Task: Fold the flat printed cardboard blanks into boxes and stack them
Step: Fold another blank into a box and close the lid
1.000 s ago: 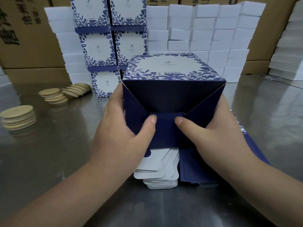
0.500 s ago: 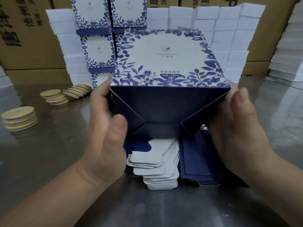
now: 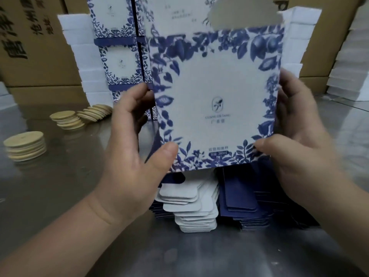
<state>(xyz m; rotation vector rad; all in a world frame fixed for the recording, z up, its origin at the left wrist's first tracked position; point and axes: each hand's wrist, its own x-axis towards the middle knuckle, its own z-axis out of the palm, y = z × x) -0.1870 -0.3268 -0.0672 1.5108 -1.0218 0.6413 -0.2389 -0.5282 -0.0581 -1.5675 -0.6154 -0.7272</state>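
A folded box (image 3: 217, 100), white with a blue leaf print, is held up in front of me with its printed face toward the camera. My left hand (image 3: 137, 148) grips its left side, thumb on the lower front corner. My right hand (image 3: 295, 132) grips its right side, thumb near the lower right corner. Under the box lies a pile of flat blanks (image 3: 211, 206), dark blue with white tabs. Finished boxes (image 3: 119, 62) stand stacked in columns behind, partly hidden by the held box.
The work surface is a shiny metal table (image 3: 60, 186). Stacks of round wooden discs (image 3: 25, 145) and more wooden discs (image 3: 67, 119) lie at the left. White foam blocks (image 3: 79, 43) and brown cartons (image 3: 30, 47) line the back.
The box has been lifted and tipped up, so its printed face now faces me and its dark blue folded bottom is out of sight. Both hands moved from the bottom flaps to the sides.
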